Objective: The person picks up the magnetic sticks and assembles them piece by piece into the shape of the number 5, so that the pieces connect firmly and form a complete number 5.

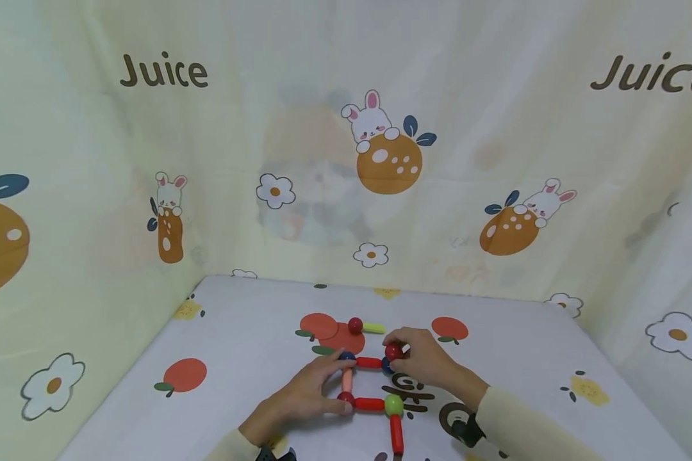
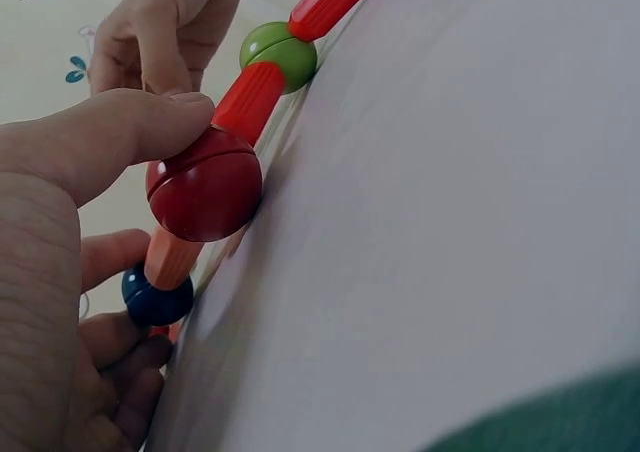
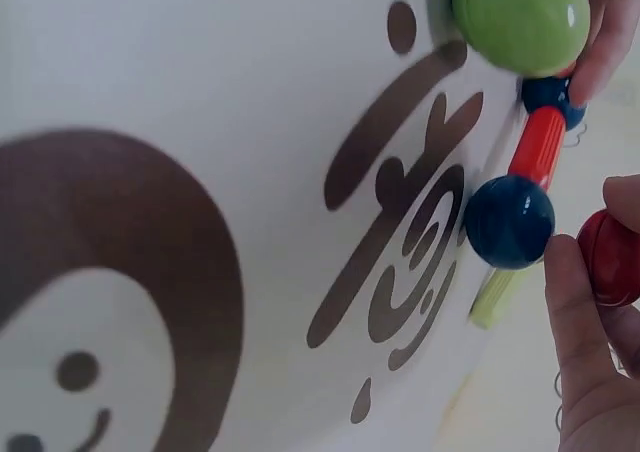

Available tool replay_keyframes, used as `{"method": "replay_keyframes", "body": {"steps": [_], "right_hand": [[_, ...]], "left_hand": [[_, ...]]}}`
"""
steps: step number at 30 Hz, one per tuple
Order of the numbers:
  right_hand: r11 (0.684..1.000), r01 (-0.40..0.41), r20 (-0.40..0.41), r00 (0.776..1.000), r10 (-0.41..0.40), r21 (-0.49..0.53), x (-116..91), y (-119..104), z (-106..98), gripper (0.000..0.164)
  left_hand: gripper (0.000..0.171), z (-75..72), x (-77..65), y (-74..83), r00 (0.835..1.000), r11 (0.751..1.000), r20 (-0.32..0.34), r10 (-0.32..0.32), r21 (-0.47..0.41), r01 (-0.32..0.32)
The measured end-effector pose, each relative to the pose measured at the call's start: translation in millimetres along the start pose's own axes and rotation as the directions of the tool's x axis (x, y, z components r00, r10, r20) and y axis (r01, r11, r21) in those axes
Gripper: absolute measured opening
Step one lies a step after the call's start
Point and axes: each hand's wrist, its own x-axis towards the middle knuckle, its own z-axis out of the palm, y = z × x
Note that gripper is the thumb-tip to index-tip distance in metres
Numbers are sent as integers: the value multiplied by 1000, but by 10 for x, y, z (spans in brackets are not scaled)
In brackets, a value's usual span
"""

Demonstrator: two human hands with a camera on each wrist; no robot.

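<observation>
A four-cornered figure of toy balls and rods lies on the table. Its corners are a blue ball, a second blue ball, a dark red ball and a green ball. Red rods and one salmon rod join them. My left hand grips the figure's left side, thumb on the dark red ball, fingers around the far blue ball. Between thumb and fingers my right hand holds another red ball, just above the right blue ball, with a fingertip close against that one.
Beyond the figure lies a red ball with a lime-green rod attached. Another red rod runs from the green ball toward the near edge. The table's white cloth carries fruit prints, and printed curtains surround it.
</observation>
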Motion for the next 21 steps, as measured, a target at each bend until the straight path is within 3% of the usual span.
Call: {"method": "replay_keyframes", "body": {"steps": [5, 12, 21], "right_hand": [[997, 55, 13, 998, -56, 58, -62, -72, 35, 32], [991, 71, -10, 998, -70, 116, -255, -118, -32, 32], [974, 79, 87, 991, -100, 212, -503, -257, -64, 33]], "left_hand": [[77, -8, -75, -59, 1000, 1000, -11, 1, -3, -1], [78, 28, -18, 6, 1000, 1000, 1, 21, 10, -21], [77, -2, 4, 41, 1000, 1000, -3, 12, -4, -12]]}}
